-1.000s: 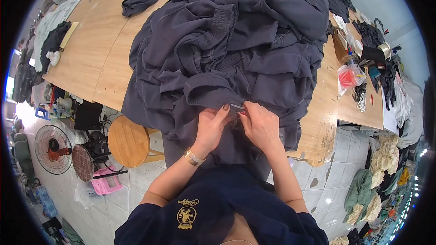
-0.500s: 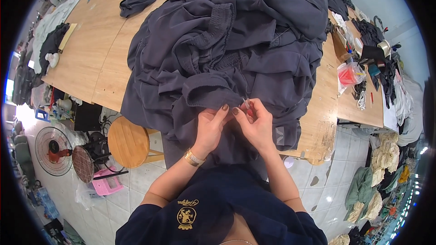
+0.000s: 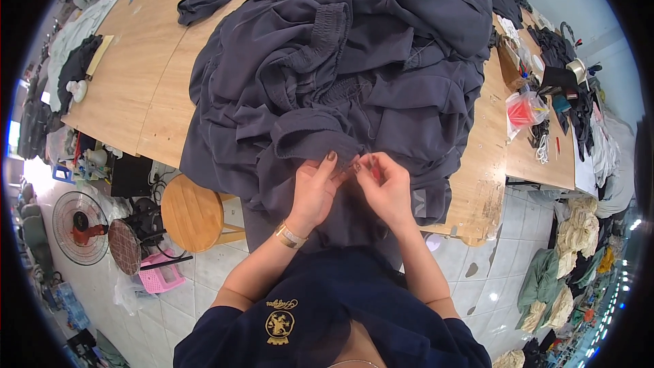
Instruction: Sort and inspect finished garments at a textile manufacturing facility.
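Head view: a large heap of dark grey garments (image 3: 354,75) is piled on a long wooden table (image 3: 143,95), its near edge hanging over the table's front. Both hands are worked at that near edge, just in front of the person's chest.

The left hand (image 3: 315,194) is pinched on a fold of the grey fabric, thumb and forefinger closed on the cloth, a gold bracelet (image 3: 290,235) seen at the wrist. The right hand (image 3: 387,191) is closed just beside it, fingertips nearly touching those of the left; a small reddish object (image 3: 374,172) is gripped between its fingers, too small to be identified. Whether a thread is caught there cannot be told.

Judgement on the step: fine work on a seam or hem appears to be in hand. It is best done with the fabric kept taut between the two pinches, only the top layer taken up, and the tool point kept away from the cloth weave.

A round wooden stool (image 3: 194,212) stands below the table's front edge, left of the hands.
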A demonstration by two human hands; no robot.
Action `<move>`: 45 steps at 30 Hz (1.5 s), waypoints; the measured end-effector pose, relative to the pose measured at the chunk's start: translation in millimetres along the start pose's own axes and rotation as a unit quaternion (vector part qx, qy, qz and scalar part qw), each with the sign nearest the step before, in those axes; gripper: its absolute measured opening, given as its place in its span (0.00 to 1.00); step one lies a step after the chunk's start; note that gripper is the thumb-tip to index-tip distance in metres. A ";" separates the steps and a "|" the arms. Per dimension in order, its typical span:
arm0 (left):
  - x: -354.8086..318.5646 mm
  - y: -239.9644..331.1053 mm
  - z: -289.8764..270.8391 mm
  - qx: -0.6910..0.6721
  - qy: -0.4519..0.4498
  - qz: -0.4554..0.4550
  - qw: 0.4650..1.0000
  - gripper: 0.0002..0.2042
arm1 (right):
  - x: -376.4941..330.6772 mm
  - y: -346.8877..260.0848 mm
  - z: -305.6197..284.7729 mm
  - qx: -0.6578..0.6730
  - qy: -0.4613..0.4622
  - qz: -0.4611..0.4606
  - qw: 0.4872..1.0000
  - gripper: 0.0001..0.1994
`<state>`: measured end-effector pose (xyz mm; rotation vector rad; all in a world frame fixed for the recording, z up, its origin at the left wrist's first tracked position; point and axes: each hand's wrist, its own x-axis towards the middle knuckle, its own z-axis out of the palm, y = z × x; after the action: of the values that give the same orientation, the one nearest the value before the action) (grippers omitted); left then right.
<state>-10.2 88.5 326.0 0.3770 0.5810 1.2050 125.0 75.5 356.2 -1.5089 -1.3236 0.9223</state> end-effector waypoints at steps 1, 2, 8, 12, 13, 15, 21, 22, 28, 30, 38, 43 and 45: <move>-0.1 -2.6 1.0 0.000 -0.001 -0.001 1.000 0.12 | 1.9 -0.5 -0.3 0.000 0.001 0.000 1.000 0.05; -0.4 -5.9 1.2 0.027 0.015 0.024 0.999 0.11 | 3.4 -1.3 -1.1 0.026 -0.015 0.044 0.999 0.05; -7.8 -15.6 -10.4 0.255 0.034 0.106 0.961 0.08 | 7.0 -1.4 -1.2 0.041 -0.015 0.093 0.995 0.06; -10.5 -14.1 -4.1 0.320 0.042 0.131 0.937 0.08 | 8.1 -2.3 0.2 0.018 -0.017 0.102 0.994 0.06; -9.0 -16.6 -4.2 0.320 0.042 0.132 0.937 0.08 | 8.2 0.6 1.1 0.024 -0.015 0.091 0.995 0.06; -3.7 -20.7 -3.3 0.194 0.048 0.131 0.971 0.08 | 7.6 6.3 1.2 0.067 -0.018 0.106 0.992 0.05; -4.0 -16.9 -0.6 0.124 0.043 0.094 0.987 0.09 | 6.8 7.8 -0.1 0.170 -0.024 0.141 0.975 0.04; -4.0 -18.2 -3.7 0.124 0.042 0.093 0.987 0.09 | 6.9 7.3 0.9 0.156 -0.019 0.135 0.978 0.04; -5.0 -20.4 -6.8 0.249 0.029 0.148 0.957 0.10 | 6.3 -3.1 5.7 0.129 0.018 0.111 0.985 0.03; -2.1 -17.6 -3.2 0.125 0.034 0.099 0.987 0.10 | 1.4 4.3 7.2 0.121 0.011 0.059 0.991 0.03; 2.6 2.1 -2.8 0.006 0.013 -0.007 1.000 0.10 | -7.8 -1.9 -14.2 0.015 -0.063 -0.092 0.994 0.07; 0.4 4.9 -1.0 -0.017 0.018 -0.033 0.999 0.11 | 1.0 4.7 -18.3 -0.241 0.002 -0.197 0.950 0.12; 0.1 4.7 -3.0 -0.013 0.016 -0.039 0.999 0.11 | 1.2 6.5 -18.0 -0.308 0.003 -0.222 0.925 0.12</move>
<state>-15.6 90.1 326.2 0.3098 0.6023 1.1438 144.1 73.9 355.8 -1.5449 -1.9623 0.2072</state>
